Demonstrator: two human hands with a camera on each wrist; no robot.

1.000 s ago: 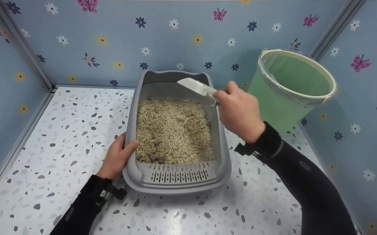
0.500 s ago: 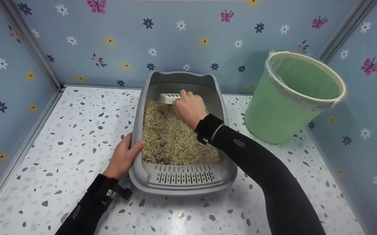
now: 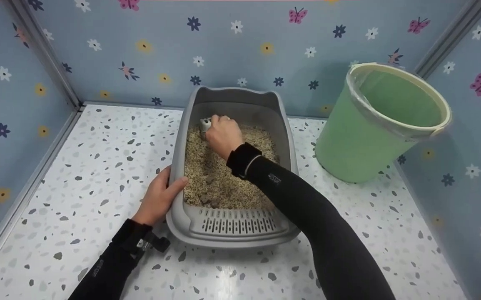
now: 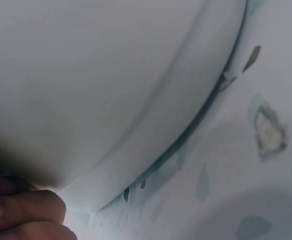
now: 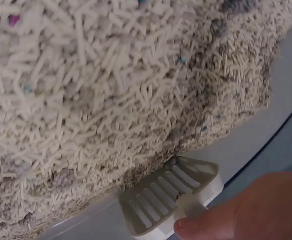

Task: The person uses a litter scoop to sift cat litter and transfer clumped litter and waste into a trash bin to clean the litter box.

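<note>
A grey litter box (image 3: 242, 110) holds pale pellet litter (image 3: 240, 187), with darker clumps (image 3: 208, 200) near its slotted front step. My left hand (image 3: 158, 196) grips the box's left rim, thumb over the edge and fingers against the outer wall. In the left wrist view, curled fingers (image 4: 28, 210) press at the box's lower side. My right hand (image 3: 225, 135) holds a white slotted litter scoop (image 5: 161, 197) by its handle, at the back left of the box. The scoop's front edge meets the litter by the wall; only a little litter shows on its slots.
A green bin (image 3: 355, 146) lined with a clear bag stands right of the box. Behind both rises a blue flowered wall (image 3: 223, 50), with side panels left and right. The speckled white surface (image 3: 98, 166) lies under everything.
My right hand has swung left from above the box's right side, bringing the scoop down to the litter at the back left. The left hand keeps its grip on the rim.
</note>
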